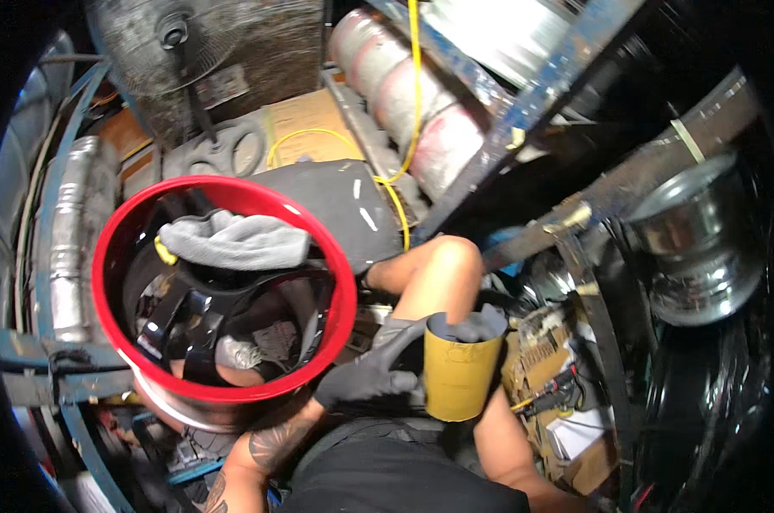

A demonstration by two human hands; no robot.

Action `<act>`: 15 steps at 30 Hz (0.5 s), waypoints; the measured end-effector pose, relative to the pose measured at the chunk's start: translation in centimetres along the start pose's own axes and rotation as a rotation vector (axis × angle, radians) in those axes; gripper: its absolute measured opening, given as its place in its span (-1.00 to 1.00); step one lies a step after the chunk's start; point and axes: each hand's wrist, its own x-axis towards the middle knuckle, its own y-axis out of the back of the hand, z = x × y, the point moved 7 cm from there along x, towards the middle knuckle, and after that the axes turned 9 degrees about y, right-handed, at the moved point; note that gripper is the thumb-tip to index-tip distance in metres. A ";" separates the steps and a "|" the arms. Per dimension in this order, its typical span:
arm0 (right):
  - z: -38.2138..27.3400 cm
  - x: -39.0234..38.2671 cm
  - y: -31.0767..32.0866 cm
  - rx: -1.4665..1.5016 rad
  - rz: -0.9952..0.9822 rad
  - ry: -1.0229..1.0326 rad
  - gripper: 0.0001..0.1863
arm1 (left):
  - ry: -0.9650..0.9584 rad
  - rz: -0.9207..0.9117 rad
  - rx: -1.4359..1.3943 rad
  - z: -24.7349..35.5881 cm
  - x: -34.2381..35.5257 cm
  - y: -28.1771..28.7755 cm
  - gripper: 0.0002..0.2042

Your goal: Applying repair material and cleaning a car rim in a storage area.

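Between my hands, above my lap, stands a yellow roll [459, 380] that looks like sandpaper, its hollow end facing up. My right hand [470, 328], in a dark grey glove, is mostly hidden by the roll; its fingers show at the top opening, with the sheet around them. My left hand [365, 376], also gloved, reaches the roll's left side, thumb and forefinger apart at its edge and the fingertips partly hidden. Left of it sits a wheel rim [350, 291] with a red lip and black spokes. Draped over its spokes is a grey knitted glove or cloth [233, 242] with a yellow edge.
A fan [177, 43] stands at the back left, near a dark grey cushion-like block [331, 201]. Yellow cord [415, 94] hangs past a dented drum [404, 94]. Blue metal beams [532, 111] slant across the right, where a shiny metal wheel [699, 239] sits. Cardboard [536, 368] lies beside my right arm.
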 end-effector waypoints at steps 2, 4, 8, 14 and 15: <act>0.7 -1.0 0.1 -0.093 -0.078 -0.079 -0.75 | -0.037 -0.042 -0.150 0.0 1.9 -0.4 -0.10; 2.0 -1.6 0.1 -0.177 -0.160 -0.178 -0.70 | 0.000 -0.036 -0.490 -1.0 2.5 -0.9 -0.22; -1.4 -2.1 0.4 -0.514 0.326 -0.018 -0.65 | 0.115 0.093 -0.948 -5.3 0.2 -2.0 -0.43; -7.7 -2.5 -4.5 -1.675 0.231 0.009 -0.67 | 0.192 0.441 -0.797 -7.2 -0.7 -0.2 -0.71; -7.4 -2.9 -4.8 -1.680 0.239 0.009 -0.67 | 0.194 0.433 -0.800 -7.3 -0.4 -0.5 -0.71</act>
